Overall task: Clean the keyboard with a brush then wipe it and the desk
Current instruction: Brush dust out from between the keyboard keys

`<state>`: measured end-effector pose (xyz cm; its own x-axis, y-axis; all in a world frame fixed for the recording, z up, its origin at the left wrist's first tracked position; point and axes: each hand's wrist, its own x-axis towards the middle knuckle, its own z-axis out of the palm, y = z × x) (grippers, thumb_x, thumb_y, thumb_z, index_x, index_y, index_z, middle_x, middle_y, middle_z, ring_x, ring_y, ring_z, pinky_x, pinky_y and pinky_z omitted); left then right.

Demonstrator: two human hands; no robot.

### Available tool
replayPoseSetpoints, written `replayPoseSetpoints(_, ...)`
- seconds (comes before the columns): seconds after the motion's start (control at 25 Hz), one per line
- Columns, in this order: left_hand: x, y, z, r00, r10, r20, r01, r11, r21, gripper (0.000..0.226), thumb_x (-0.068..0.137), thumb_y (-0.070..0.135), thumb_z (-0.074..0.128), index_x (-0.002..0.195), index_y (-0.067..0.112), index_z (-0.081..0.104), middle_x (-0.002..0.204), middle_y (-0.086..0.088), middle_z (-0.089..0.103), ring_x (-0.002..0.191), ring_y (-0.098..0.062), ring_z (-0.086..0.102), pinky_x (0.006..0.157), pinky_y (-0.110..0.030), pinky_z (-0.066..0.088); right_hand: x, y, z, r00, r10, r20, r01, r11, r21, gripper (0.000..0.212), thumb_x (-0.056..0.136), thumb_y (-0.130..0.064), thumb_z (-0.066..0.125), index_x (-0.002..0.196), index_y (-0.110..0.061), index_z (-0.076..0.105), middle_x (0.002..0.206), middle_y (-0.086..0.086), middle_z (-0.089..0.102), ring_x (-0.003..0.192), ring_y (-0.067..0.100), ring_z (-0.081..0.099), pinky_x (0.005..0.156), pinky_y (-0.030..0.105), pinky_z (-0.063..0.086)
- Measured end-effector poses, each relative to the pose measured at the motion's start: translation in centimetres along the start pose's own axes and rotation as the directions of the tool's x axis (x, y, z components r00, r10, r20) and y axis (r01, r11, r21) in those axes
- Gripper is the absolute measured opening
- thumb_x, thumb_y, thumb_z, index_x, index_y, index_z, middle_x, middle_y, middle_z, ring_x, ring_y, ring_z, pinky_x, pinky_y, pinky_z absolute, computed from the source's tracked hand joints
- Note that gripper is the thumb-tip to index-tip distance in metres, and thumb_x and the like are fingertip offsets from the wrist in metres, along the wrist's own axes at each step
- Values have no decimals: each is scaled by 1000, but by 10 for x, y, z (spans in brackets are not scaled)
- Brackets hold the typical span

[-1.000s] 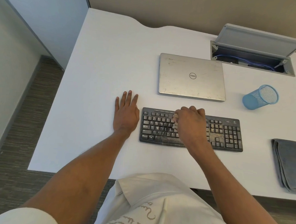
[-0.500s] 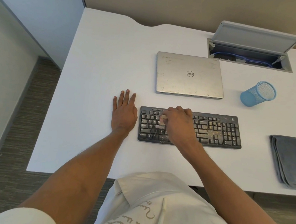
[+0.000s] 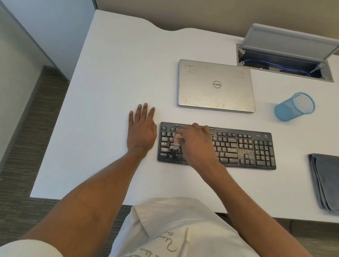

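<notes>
Your L hand (image 3: 141,130) lies flat on desk (image 3: 112,86), fingers straight, holding nothing, just beside keyboard (image 3: 242,148). Your R hand (image 3: 197,143), fingers curled, grips brush (image 3: 176,141), bristles on left-side keys.

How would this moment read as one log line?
step: brush keyboard | right hand: holds brush on left keys | left hand: flat on desk | cloth: folded at right

Single head-worn view, looking steeply down and forward over the desk (image 3: 112,70), close range

One keyboard (image 3: 242,148), one brush (image 3: 175,143), one laptop (image 3: 216,85), one cup (image 3: 293,107), one cloth (image 3: 330,182)
</notes>
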<state>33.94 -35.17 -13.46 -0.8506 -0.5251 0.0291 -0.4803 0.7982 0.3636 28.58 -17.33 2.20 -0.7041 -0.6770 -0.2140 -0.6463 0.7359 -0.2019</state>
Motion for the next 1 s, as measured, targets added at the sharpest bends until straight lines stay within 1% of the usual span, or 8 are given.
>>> replayPoseSetpoints(0.2, 0, 0, 0, 1000, -4, 9, 4, 1000, -2, 57, 108, 23, 31, 165, 22, 33, 177, -4, 21, 165, -22, 8, 134, -48, 2, -13, 32, -13, 990, 140, 2, -139, 989, -58, 11, 95, -16, 66, 97, -26, 70, 97, -8, 69, 101, 16, 52, 86, 31, 21)
replayPoseSetpoints(0.28, 1, 0, 0, 1000, -4, 8, 4, 1000, 4, 57, 108, 23, 31, 165, 22, 33, 177, -4, 20, 165, -22, 8, 134, -48, 2, -18, 40, -18, 982, 187, 6, -185, 974, -131, 12, 94, -15, 66, 96, -26, 69, 98, -7, 70, 102, 17, 53, 89, 32, 25)
replayPoseSetpoints(0.36, 1, 0, 0, 1000, -1, 12, 1, 1000, 9, 57, 108, 23, 30, 166, 22, 33, 177, -4, 20, 165, -22, 8, 134, -48, 2, -20, 42, -18, 982, 184, -36, -187, 962, -200, 16, 94, -10, 64, 93, -26, 68, 97, -7, 69, 99, 18, 53, 90, 35, 29)
replayPoseSetpoints(0.44, 1, 0, 1, 1000, 2, 10, -2, 1000, 5, 58, 108, 23, 31, 165, 21, 33, 177, -4, 21, 165, -22, 9, 134, -49, 3, -18, 35, -16, 985, 142, -93, -153, 981, -123, 19, 96, -9, 60, 93, -26, 68, 97, -8, 68, 97, 18, 54, 89, 36, 29)
replayPoseSetpoints(0.56, 1, -1, 1, 1000, 6, 4, -6, 1000, 3, 58, 107, 23, 31, 165, 21, 34, 176, -5, 22, 165, -23, 10, 134, -49, 4, -10, 13, -7, 995, 69, -70, -66, 997, 42, 19, 102, -17, 55, 98, -26, 71, 102, -10, 68, 102, 17, 55, 91, 34, 25)
replayPoseSetpoints(0.68, 0, -1, 1, 1000, 8, 10, -8, 1000, 10, 58, 107, 25, 28, 165, 21, 34, 176, -5, 22, 165, -23, 9, 134, -49, 3, -9, 7, 2, 999, 29, -42, -26, 998, 56, 17, 101, -18, 56, 100, -28, 70, 104, -10, 68, 107, 16, 56, 95, 34, 27)
replayPoseSetpoints(0.88, 1, -1, 1, 1000, 1, 11, -1, 1000, 5, 57, 108, 24, 30, 166, 22, 33, 177, -4, 20, 165, -22, 8, 134, -49, 2, -21, 40, -5, 982, 180, -58, -182, 983, -30, 16, 98, -15, 62, 96, -28, 69, 102, -10, 69, 103, 17, 57, 94, 35, 30)
replayPoseSetpoints(1.0, 1, -1, 1, 1000, -3, 14, 2, 1000, 11, 58, 108, 24, 28, 166, 22, 32, 177, -4, 20, 165, -22, 7, 134, -48, 2, -28, 50, -12, 962, 259, -85, -269, 955, -129, 17, 94, -10, 65, 92, -26, 69, 99, -7, 70, 99, 19, 56, 93, 36, 32)
